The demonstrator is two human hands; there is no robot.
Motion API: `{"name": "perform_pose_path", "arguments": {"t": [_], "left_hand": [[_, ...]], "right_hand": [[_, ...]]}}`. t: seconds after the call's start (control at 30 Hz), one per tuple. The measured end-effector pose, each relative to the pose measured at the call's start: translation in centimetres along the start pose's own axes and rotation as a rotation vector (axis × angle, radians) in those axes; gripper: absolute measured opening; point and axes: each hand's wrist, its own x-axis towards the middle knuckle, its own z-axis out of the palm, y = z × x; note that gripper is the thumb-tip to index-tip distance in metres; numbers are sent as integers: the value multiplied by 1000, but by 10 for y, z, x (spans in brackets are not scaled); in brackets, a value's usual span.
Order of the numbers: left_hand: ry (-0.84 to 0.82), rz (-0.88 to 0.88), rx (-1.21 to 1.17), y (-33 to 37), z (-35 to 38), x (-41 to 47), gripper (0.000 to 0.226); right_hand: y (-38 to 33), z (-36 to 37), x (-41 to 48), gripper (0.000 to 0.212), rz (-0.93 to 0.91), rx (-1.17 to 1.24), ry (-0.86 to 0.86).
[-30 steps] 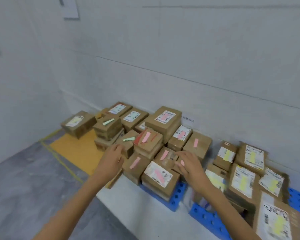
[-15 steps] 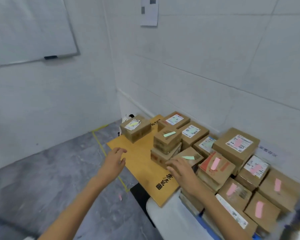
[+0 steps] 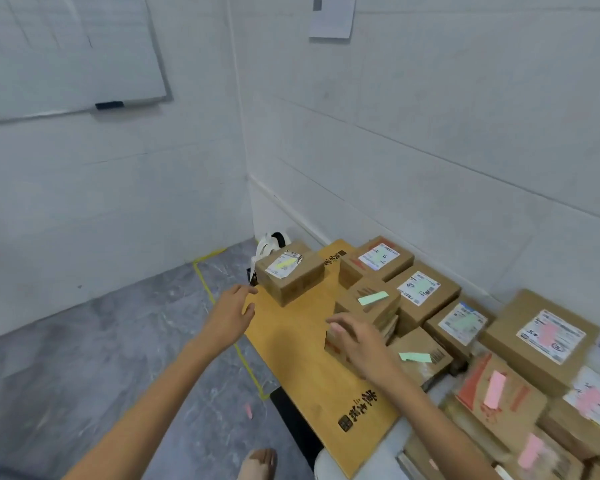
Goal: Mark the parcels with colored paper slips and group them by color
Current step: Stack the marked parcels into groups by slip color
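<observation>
Cardboard parcels crowd a flat orange-brown cardboard sheet [image 3: 302,344] by the wall. A lone parcel with a yellow slip [image 3: 289,277] sits at the sheet's far left. A stacked parcel with a green slip [image 3: 369,303] stands in the middle, and another green-slip parcel [image 3: 420,358] lies beside it. Pink-slip parcels [image 3: 496,393] fill the right side. My left hand [image 3: 231,315] hovers open, just short of the yellow-slip parcel. My right hand [image 3: 355,344] is spread open against the lower box of the green-slip stack, holding nothing.
A whiteboard [image 3: 66,53] hangs on the left wall. A white and black bag [image 3: 269,242] sits in the corner behind the yellow-slip parcel. Yellow tape [image 3: 222,317] marks the grey floor. A loose pink slip [image 3: 248,410] lies on the floor. A bare foot [image 3: 258,464] shows below.
The view has swung left from the pink and yellow parcels to the corner. Both hands left the pink-slip parcels and moved left, the left one nearing the yellow-slip parcel.
</observation>
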Motion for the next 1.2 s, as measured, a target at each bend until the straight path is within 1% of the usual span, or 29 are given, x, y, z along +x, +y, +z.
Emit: {"name": "perform_pose_path", "arguments": {"t": [0.07,0.17,0.27,0.33,0.4,0.43,0.53,0.67,0.73,0.8,0.87,0.93,1.0,1.07,1.13,1.2], "left_hand": [[-22,20,-9,-20,1,39,30],[-58,26,-14,-53,8,112,29],[-142,6,-45,-87,25,185,32],[-205,-15,-79,-104,38,226,34],[-294,-45,-92,-117,54,261,41],[-341,-65,-96,-124,62,276,45],[-461,-102,-105,-142,87,312,56],[-599,-107,-135,-152,114,343,70],[-649,-83,-184,-152,127,351,71],[-680,-30,-188,-154,137,353,68],[-655,1,-192,-156,142,351,66],[-589,18,-224,-155,141,348,64],[-492,29,-261,-146,132,349,61],[-406,48,-313,-127,115,353,60],[-326,84,-362,-101,96,359,57],[-253,115,-395,-68,76,361,53]], "right_hand": [[-1,12,35,25,63,59,20],[6,38,96,22,207,224,80],[20,68,163,23,351,349,108],[26,86,203,23,478,431,136],[35,104,238,24,589,498,152],[38,113,252,28,629,512,147],[49,131,288,39,701,529,146],[62,148,320,35,752,605,165],[75,158,329,41,774,643,162],[85,166,334,49,801,699,178],[68,157,338,50,858,717,209],[66,151,338,49,854,704,256],[61,135,339,45,797,650,284],[52,112,342,41,689,604,316],[45,82,343,43,596,506,360],[37,52,337,46,543,373,399]]}}
